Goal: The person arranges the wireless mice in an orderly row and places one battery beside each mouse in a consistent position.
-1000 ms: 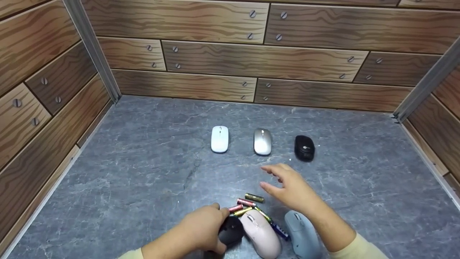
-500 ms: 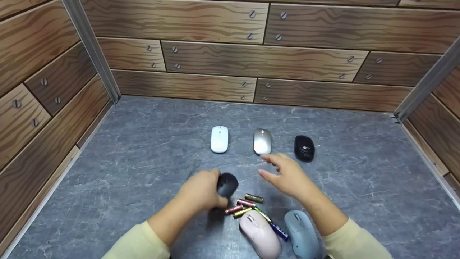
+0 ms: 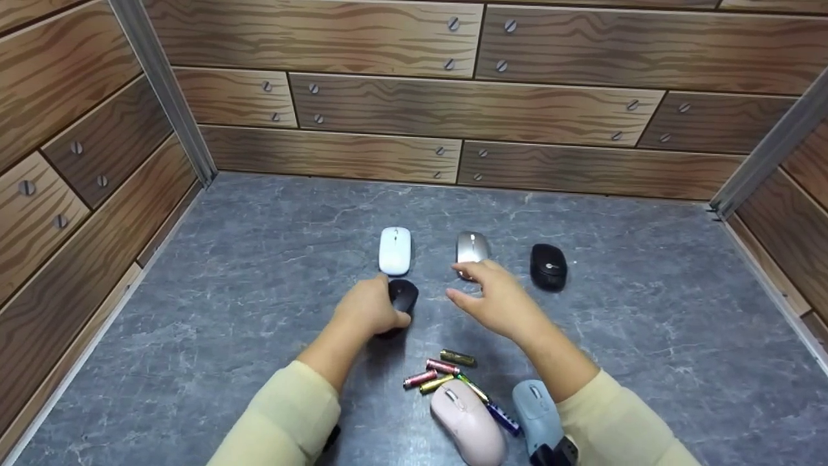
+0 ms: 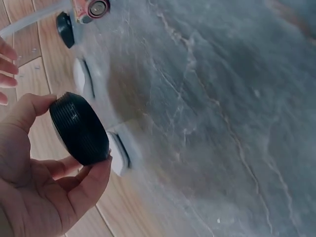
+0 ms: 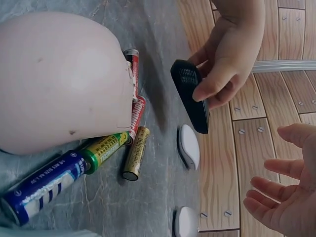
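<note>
My left hand [image 3: 369, 307] grips a black computer mouse [image 3: 404, 295] by its sides, just in front of a white mouse [image 3: 395, 251]. In the left wrist view the gripped mouse [image 4: 81, 131] is tilted, thumb on one side and fingers on the other. The right wrist view shows it raised off the surface. My right hand [image 3: 501, 304] hovers with fingers spread and holds nothing. Its fingertips partly cover a silver mouse [image 3: 471, 243] in the head view. A second black mouse [image 3: 548, 266] lies to the right of the silver one.
Several batteries [image 3: 442, 367] lie in a loose heap near the front. Beside them are a pink mouse [image 3: 467, 421] and a blue-grey mouse [image 3: 537, 408], the latter partly behind the right wrist's black device [image 3: 557, 453]. Wood-patterned walls [image 3: 381, 103] enclose the grey marbled surface [image 3: 272, 259].
My left hand has lifted the black mouse from beside the pink mouse and carried it forward, towards the white mouse. My right hand has moved forward and slightly left, still holding nothing.
</note>
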Demonstrator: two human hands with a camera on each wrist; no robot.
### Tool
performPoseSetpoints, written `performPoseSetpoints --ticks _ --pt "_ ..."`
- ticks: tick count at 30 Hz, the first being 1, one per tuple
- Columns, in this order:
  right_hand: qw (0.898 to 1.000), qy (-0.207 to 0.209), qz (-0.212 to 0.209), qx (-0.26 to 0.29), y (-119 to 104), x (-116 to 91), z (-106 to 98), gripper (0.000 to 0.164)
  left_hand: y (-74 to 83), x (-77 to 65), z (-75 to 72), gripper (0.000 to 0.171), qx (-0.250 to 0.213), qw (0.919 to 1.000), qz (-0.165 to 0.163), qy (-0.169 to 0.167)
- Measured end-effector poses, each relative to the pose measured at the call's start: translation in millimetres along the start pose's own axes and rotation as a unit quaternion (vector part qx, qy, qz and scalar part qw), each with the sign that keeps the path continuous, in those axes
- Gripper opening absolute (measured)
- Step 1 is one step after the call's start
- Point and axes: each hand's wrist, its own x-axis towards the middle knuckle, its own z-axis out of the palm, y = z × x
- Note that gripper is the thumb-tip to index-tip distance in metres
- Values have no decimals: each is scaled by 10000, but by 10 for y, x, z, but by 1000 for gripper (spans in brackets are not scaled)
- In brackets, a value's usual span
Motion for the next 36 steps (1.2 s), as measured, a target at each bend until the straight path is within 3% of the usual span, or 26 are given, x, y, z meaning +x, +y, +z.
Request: performPoseSetpoints --ticks 7,12,28,36 --pt "10000 -7 61 -50 38 53 78 45 -22 101 73 78 203 9985 -512 74" --pt "10000 46 59 -65 72 69 89 44 2 123 118 80 443 9962 -745 -48" --pt "9993 -83 340 -161 90 40 107 46 63 123 163 78 474 9954 -823 -111" --pt "9994 -92 289 -149 77 35 118 46 66 138 183 83 407 9953 -861 -177"
